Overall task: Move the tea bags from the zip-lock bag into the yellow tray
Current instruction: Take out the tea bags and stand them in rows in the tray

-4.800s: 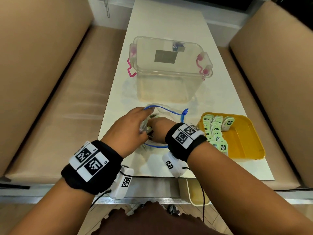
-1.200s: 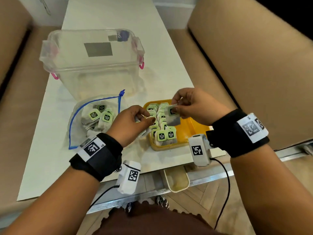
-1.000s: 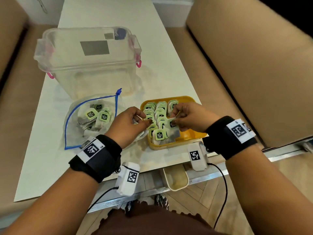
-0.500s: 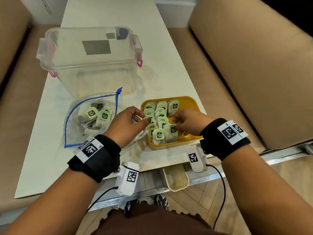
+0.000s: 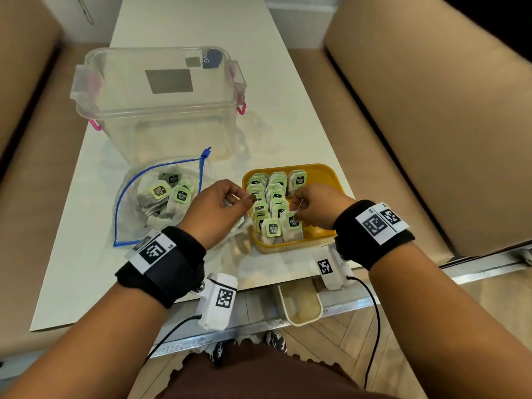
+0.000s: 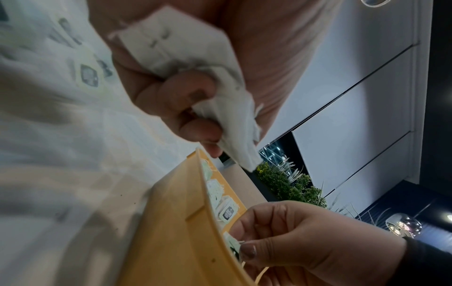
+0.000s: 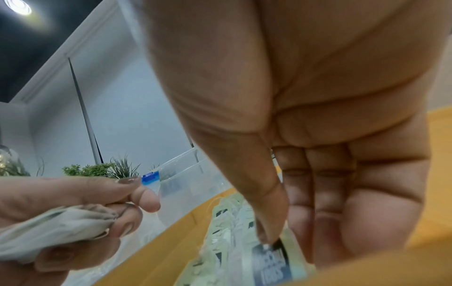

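The yellow tray (image 5: 325, 174) sits on the white table and holds rows of green-tagged tea bags (image 5: 272, 197). To its left lies the open zip-lock bag (image 5: 129, 223) with several tea bags (image 5: 172, 194) inside. My left hand (image 5: 244, 198) hovers at the tray's left rim and grips a bunch of tea bags (image 6: 195, 58), which also shows in the right wrist view (image 7: 49, 228). My right hand (image 5: 296, 210) is down in the tray's near end. Its thumb and fingers pinch the tag and string of a tea bag (image 5: 292, 226) standing there (image 7: 269, 257).
A clear plastic box (image 5: 161, 110) with pink latches stands behind the bag and tray. Tan benches (image 5: 431, 125) flank the narrow table. The tray is close to the table's near edge, where a small cream cup (image 5: 300, 308) hangs below.
My right hand has come down from above the tray, and the tea bag it holds now stands at the tray's near end. The left hand has stayed put with its bunch.
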Demonstrator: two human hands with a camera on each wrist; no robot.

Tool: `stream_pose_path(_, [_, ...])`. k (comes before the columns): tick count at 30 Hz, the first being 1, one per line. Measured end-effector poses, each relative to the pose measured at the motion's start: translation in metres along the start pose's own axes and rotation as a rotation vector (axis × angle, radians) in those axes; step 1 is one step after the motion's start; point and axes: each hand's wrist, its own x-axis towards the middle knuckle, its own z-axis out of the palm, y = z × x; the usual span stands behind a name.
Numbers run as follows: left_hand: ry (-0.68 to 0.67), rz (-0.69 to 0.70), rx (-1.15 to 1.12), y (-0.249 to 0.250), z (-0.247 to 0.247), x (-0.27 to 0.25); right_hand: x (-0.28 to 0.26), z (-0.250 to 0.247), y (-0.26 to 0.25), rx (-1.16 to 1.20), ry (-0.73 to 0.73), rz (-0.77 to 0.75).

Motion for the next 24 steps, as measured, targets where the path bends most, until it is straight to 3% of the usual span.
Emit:
stream_pose_path(7, [0.023,-0.028,-0.093,-0.001,0.0,0.003,0.0,-0.001,-0.001,-0.015,-0.029,0.007])
stream_pose_path(11, [0.017,-0.069,-0.188,0.001,0.0,0.004,-0.006,-0.01,-0.007,-0.061,0.117,-0.05])
stream_pose_path(14, [0.029,-0.063,-0.228,0.005,0.001,0.003,-0.017,-0.019,-0.024,0.102,0.177,-0.161])
stream_pose_path(19, [0.057,-0.062,-0.281,0.012,0.002,0.005,-0.028,-0.013,-0.054,0.471,-0.027,-0.221])
stream_pose_path(24, [0.063,-0.013,-0.215,0.021,-0.005,0.002,-0.025,-0.006,-0.053,0.694,-0.014,-0.215])
